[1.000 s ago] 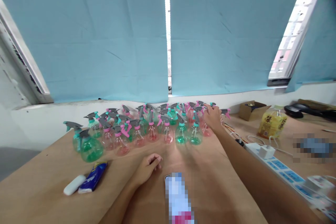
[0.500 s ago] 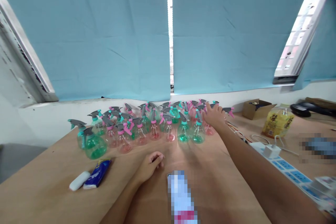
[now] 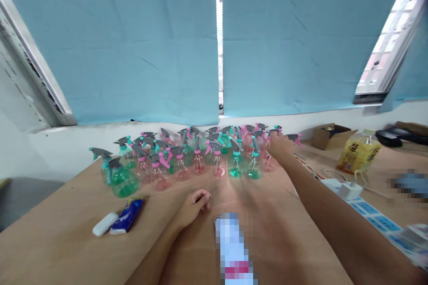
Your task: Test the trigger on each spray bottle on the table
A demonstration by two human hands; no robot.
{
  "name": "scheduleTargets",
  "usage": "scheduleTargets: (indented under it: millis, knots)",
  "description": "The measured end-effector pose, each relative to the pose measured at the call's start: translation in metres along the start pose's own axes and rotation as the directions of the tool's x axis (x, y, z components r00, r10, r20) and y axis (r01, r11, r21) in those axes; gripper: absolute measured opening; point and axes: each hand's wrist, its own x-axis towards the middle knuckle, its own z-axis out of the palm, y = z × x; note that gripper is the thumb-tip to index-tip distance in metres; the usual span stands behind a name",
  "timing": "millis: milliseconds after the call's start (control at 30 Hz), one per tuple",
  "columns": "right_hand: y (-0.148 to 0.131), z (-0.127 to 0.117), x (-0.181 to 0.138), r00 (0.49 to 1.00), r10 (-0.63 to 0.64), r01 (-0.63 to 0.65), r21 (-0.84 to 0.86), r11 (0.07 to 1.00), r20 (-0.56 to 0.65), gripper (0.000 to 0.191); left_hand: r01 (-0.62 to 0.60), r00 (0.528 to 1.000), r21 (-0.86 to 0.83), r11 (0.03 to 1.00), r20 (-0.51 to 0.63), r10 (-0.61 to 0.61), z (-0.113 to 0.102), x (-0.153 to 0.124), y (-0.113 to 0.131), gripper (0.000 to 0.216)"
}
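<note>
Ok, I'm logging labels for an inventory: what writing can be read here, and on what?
Nothing reads clearly.
Yellow bottle: large dark characters, too blurred to read.
Blue packet: pale print, too small.
Power strip: blue labels, unreadable.
Spray bottles: no writing visible.

"How many spray bottles (image 3: pixel 199 160) stand on the worktop (image 3: pixel 67 240)?"

"Well over twenty. They are packed too close for an exact tally. There are several green and several pink."

"And the loose bits?"

"One small white bar (image 3: pixel 104 224), one blue packet (image 3: pixel 127 216), one open cardboard box (image 3: pixel 331 136) and one yellow bottle (image 3: pixel 359 153). One power strip (image 3: pixel 364 208) has one white plug (image 3: pixel 349 190) in it."

"Hands?"

"Two, the left hand (image 3: pixel 194 205) and the right hand (image 3: pixel 280 148)."

"Anything behind?"

"Two blue blinds (image 3: pixel 133 40), with one bright gap between them."
</note>
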Motion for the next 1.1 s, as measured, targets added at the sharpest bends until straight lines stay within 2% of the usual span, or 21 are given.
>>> scheduleTargets:
  millis: [100, 167, 300, 400, 467, 567, 633, 667, 800, 933, 1033, 1100]
  knots:
    - [0.000, -0.020, -0.015, 0.999, -0.013, 0.012, 0.006, 1.000, 0.036, 0.026, -0.001, 1.000, 0.009, 1.000, 0.002, 0.001, 0.000, 0.000, 0.002, 0.040]
    - [-0.001, -0.037, -0.029, 1.000, -0.028, 0.028, 0.007, 1.000, 0.013, 0.023, -0.001, 1.000, 0.012, 1.000, 0.003, 0.001, 0.000, 0.000, 0.002, 0.039]
    - [-0.008, -0.077, -0.056, 0.987, -0.077, 0.085, 0.052, 0.995, -0.143, 0.015, -0.002, 1.000, 0.004, 1.000, -0.001, 0.002, 0.001, 0.001, 0.001, 0.037]
    - [-0.023, -0.102, -0.074, 0.950, -0.120, 0.184, 0.208, 0.961, -0.287, 0.012, -0.010, 1.000, 0.023, 1.000, 0.008, 0.010, 0.002, -0.001, 0.004, 0.033]
    - [-0.038, -0.109, -0.084, 0.917, -0.171, 0.301, 0.345, 0.889, -0.359, 0.012, -0.029, 0.999, 0.065, 0.997, 0.027, 0.027, 0.003, -0.004, 0.009, 0.032]
    - [-0.065, -0.102, -0.096, 0.868, -0.295, 0.487, 0.576, 0.656, -0.399, 0.012, -0.058, 0.996, 0.146, 0.988, 0.072, 0.048, 0.003, -0.010, 0.019, 0.036]
    - [-0.082, -0.086, -0.102, 0.851, -0.351, 0.522, 0.691, 0.499, -0.390, 0.013, -0.075, 0.992, 0.185, 0.980, 0.113, 0.055, 0.004, -0.014, 0.024, 0.040]
    - [-0.090, -0.077, -0.104, 0.854, -0.356, 0.512, 0.730, 0.453, -0.379, 0.013, -0.085, 0.989, 0.202, 0.976, 0.132, 0.059, 0.005, -0.016, 0.027, 0.041]
    - [-0.107, -0.045, -0.116, 0.852, -0.390, 0.481, 0.815, 0.323, -0.348, 0.019, -0.111, 0.986, 0.241, 0.964, 0.151, 0.076, 0.008, -0.020, 0.033, 0.043]
    - [-0.113, -0.025, -0.127, 0.888, -0.290, 0.422, 0.883, 0.206, -0.356, 0.031, -0.107, 0.983, 0.214, 0.971, 0.169, 0.072, 0.010, -0.020, 0.036, 0.042]
    - [-0.118, -0.012, -0.129, 0.932, -0.230, 0.312, 0.943, 0.114, -0.281, 0.046, -0.100, 0.985, 0.207, 0.973, 0.161, 0.067, 0.011, -0.019, 0.035, 0.040]
    - [-0.121, -0.002, -0.128, 0.944, -0.264, 0.228, 0.970, 0.090, -0.197, 0.042, -0.096, 0.985, 0.201, 0.975, 0.161, 0.064, 0.010, -0.018, 0.033, 0.038]
